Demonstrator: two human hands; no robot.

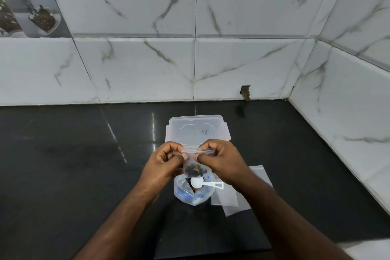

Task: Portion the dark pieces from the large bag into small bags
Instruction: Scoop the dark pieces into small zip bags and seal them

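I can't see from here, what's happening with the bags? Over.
Left hand and right hand pinch small bag top. Dark pieces inside. Scoop rests in large bag. Nothing blocking.

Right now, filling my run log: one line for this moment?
stage: sealing | left hand, right hand: pinching small bag top | scoop: in large bag

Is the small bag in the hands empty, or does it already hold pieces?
Holding pieces. The small bag has dark pieces heaped at its bottom, while the left hand and right hand pinch its top strip.
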